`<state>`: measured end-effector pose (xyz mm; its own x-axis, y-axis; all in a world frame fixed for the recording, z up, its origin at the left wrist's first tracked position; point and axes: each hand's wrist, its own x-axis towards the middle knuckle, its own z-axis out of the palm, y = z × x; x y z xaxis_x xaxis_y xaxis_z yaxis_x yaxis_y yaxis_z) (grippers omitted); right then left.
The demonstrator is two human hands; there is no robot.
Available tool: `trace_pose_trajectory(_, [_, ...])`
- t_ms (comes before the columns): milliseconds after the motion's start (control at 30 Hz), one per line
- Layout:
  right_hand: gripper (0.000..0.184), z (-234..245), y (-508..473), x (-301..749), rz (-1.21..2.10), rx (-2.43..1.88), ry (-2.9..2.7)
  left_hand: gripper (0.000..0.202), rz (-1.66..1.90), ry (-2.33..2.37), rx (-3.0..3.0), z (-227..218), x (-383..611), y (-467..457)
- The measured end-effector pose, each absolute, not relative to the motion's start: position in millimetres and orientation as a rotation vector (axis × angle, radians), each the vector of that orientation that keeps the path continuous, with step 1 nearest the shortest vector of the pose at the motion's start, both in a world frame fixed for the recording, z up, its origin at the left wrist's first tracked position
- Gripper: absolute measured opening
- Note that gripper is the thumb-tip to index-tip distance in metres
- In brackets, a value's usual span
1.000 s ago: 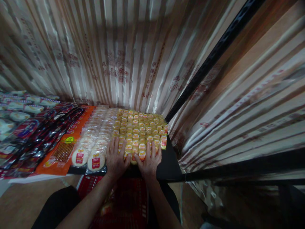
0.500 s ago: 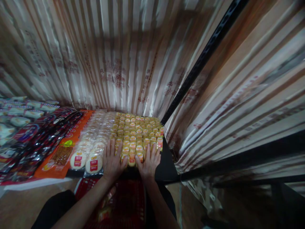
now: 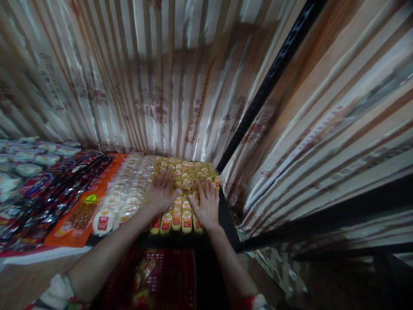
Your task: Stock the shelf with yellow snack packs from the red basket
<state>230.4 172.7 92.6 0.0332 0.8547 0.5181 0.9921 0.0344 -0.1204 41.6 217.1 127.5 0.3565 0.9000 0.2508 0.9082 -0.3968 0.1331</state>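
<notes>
Snack packets (image 3: 186,221), small, oblong, yellow and red, in close rows

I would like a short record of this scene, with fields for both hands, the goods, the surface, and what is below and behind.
Left hand: open, palm down on the small yellow packets
Right hand: open, palm down on the same packets
Beside packets, going left: clear-wrapped white rounds, orange packet, dark packs
Surface: black shelf
Below: red basket
Behind: striped sheeting
</notes>
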Motion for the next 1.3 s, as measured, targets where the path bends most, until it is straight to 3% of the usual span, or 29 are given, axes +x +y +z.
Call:
trace_pose_trajectory(433, [0.056,93.6,192.5,226.8,-0.305,-1.830,-1.980,0.062,-0.095,-1.810,-2.680,128.8,55.6,241.5])
trace_pose_trajectory(700, [0.055,101.1,187.0,237.6,-0.337,-1.851,-1.797,0.060,-0.212,-1.765,-2.660,134.6,68.0,242.2])
trace_pose_trajectory(1033, [0.065,58.3,178.7,280.7,-0.156,-1.931,-1.435,0.068,-0.184,-1.635,-2.975,139.5,145.0,236.4])
trace_pose_trajectory(1300, [0.059,36.8,185.9,276.2,-0.029,-1.882,-1.460,0.064,-0.117,-1.609,-2.944,126.2,150.2,241.0])
